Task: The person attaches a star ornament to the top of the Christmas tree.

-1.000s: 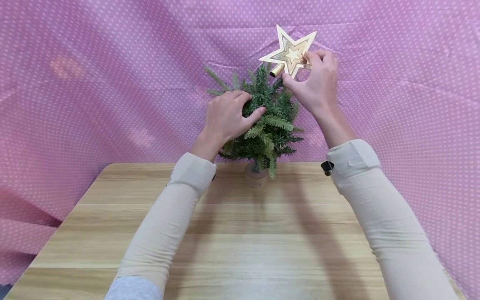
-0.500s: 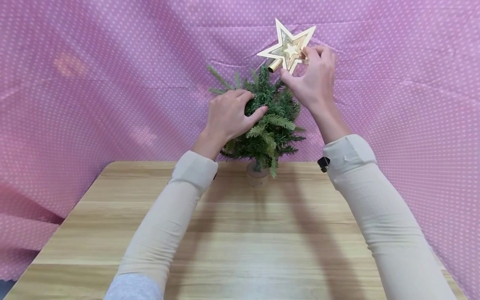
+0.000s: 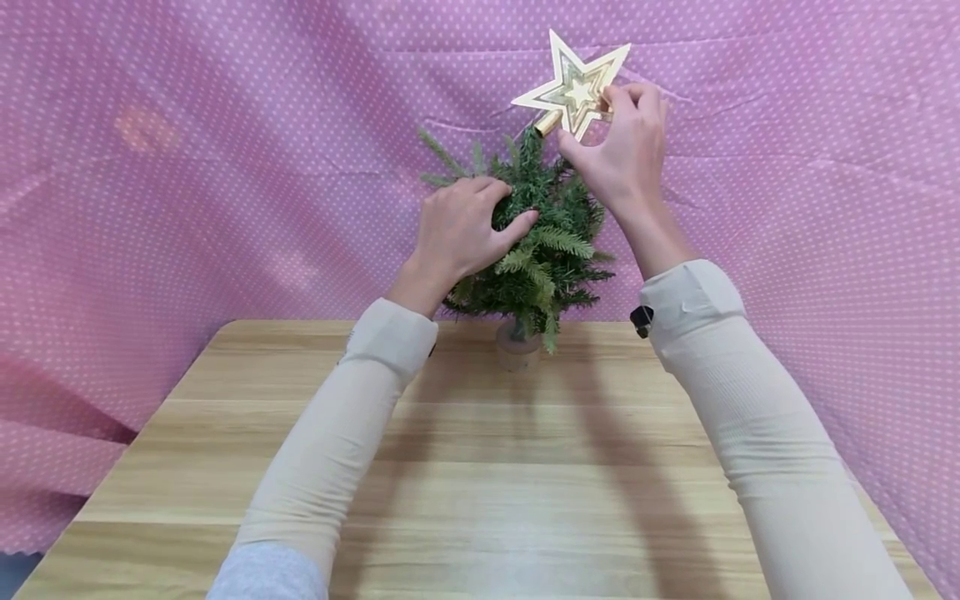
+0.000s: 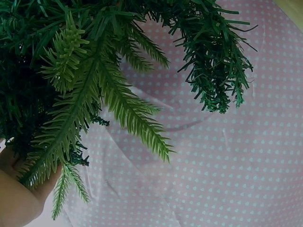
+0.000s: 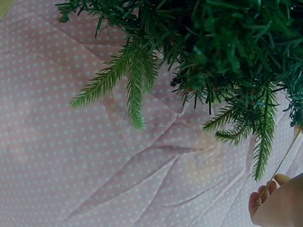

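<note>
Grip of the right hand [image 3: 630, 154] was clamped on the gold star [image 3: 579, 93], thumb and fingertips pinching its lower right part. From that grip, the star lay to the left and higher, its face toward the near side. Its short tube [image 3: 550, 122] slanted down and left, mouth at the tip of the small green tree [image 3: 558, 242]; whether it touched or sat just above could not be told. The tree's long axis ran upright, so tube and tip seemed out of line, the relation that counted most. The right hand was nearer that tip. The left hand [image 3: 461, 225], lower and to the left, gripped the tree's foliage, some fingertips hidden. The pot [image 3: 517, 354] stood near the far edge of the surface [image 3: 510, 467].
</note>
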Demonstrator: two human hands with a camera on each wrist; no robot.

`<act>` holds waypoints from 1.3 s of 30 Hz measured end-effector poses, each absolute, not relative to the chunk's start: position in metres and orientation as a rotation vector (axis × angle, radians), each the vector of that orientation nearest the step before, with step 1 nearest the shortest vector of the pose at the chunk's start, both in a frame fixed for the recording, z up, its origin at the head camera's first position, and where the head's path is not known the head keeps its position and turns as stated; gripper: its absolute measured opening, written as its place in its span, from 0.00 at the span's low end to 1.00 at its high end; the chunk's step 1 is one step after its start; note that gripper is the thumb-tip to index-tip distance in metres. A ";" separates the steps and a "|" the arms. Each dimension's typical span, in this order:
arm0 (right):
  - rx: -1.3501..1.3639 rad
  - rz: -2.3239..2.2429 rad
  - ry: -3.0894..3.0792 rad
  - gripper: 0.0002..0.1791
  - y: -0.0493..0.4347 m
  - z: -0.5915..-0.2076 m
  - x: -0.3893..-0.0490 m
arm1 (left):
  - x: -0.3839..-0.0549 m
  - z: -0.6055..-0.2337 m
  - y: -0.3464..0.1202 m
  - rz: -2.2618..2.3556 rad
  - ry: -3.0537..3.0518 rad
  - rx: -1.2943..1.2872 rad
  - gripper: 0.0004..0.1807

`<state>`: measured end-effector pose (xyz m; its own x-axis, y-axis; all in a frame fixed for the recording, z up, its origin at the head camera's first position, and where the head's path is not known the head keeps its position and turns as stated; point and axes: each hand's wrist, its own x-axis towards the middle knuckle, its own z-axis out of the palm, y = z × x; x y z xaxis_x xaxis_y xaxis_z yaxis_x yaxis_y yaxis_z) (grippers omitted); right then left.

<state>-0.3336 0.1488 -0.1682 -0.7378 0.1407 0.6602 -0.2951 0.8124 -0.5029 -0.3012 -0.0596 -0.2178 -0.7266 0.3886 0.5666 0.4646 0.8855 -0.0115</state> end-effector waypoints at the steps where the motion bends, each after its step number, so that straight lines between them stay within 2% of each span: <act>1: 0.113 0.777 -2.271 0.37 0.148 -0.168 -0.334 | -0.301 -0.218 -0.060 -0.175 -2.475 -0.613 0.37; 10: 0.118 0.757 -2.272 0.34 0.145 -0.168 -0.336 | -0.301 -0.217 -0.060 -0.179 -2.504 -0.606 0.39; 23: 0.107 0.766 -2.285 0.35 0.144 -0.165 -0.332 | -0.297 -0.216 -0.059 -0.132 -2.519 -0.609 0.38; 39: 0.055 0.812 -2.253 0.31 0.136 -0.164 -0.333 | -0.298 -0.218 -0.058 -0.169 -2.489 -0.616 0.37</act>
